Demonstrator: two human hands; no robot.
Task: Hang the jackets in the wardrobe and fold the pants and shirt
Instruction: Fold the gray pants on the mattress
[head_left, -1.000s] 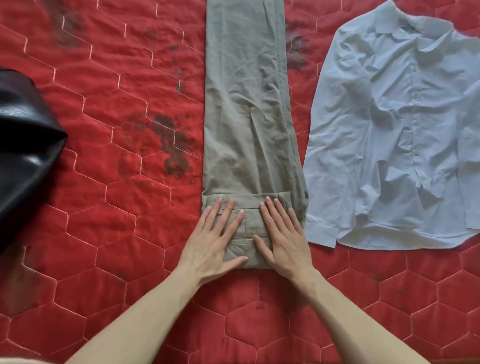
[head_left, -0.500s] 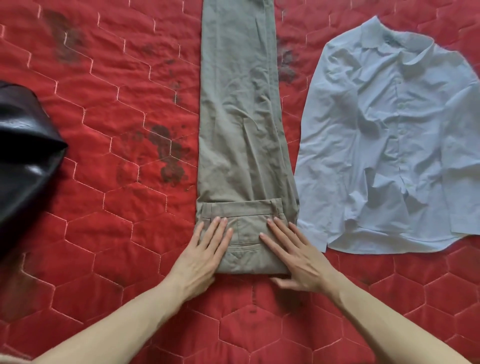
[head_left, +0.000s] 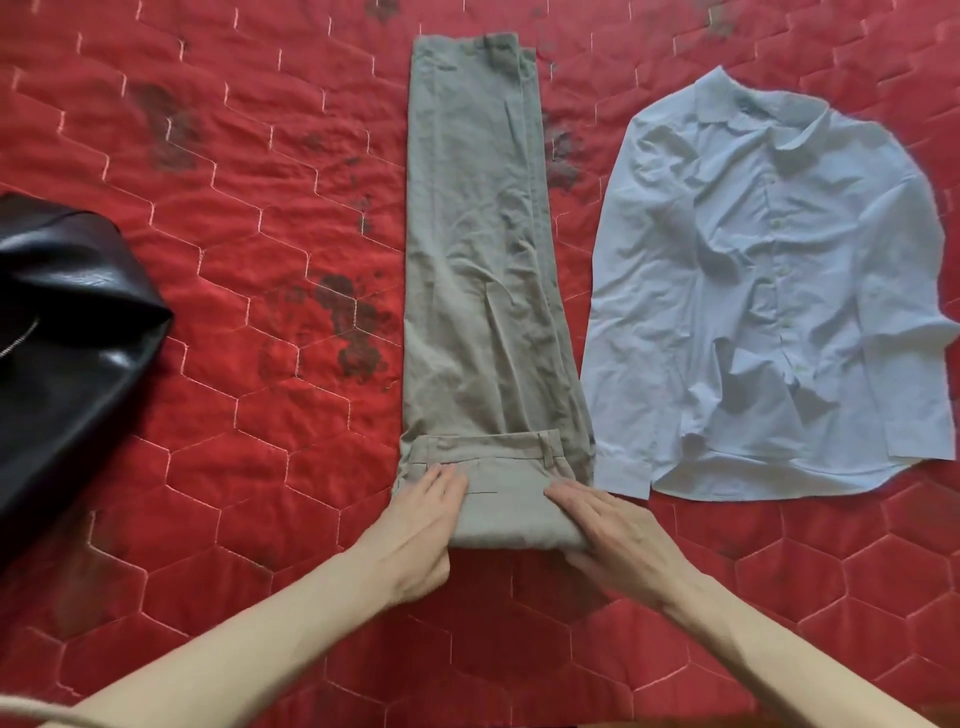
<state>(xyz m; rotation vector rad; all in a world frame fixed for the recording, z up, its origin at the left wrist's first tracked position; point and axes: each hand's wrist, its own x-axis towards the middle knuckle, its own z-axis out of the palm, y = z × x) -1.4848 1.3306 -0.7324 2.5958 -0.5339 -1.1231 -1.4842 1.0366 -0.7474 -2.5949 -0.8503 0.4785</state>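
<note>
Olive-grey pants (head_left: 483, 260) lie lengthwise on the red quilt, legs stacked, with the waist end folded over toward the far side. My left hand (head_left: 421, 525) holds the left end of that folded waist part, fingers flat on top and thumb hidden beneath. At the right end my right hand (head_left: 613, 535) holds it the same way, thumb tucked at the near edge. To the right of the pants a light blue shirt (head_left: 769, 291) is spread flat, front up and wrinkled. A black leather jacket (head_left: 62, 332) lies at the left edge.
The red quilted bedcover (head_left: 249, 467) with a hexagon pattern and dark stains fills the view. A bare strip of quilt separates the pants from the jacket. The shirt's cuff almost touches the pants' right edge.
Both hands slid apart from the middle of the folded waist to its left and right ends. The view tilted, so the pants' far hem now shows.
</note>
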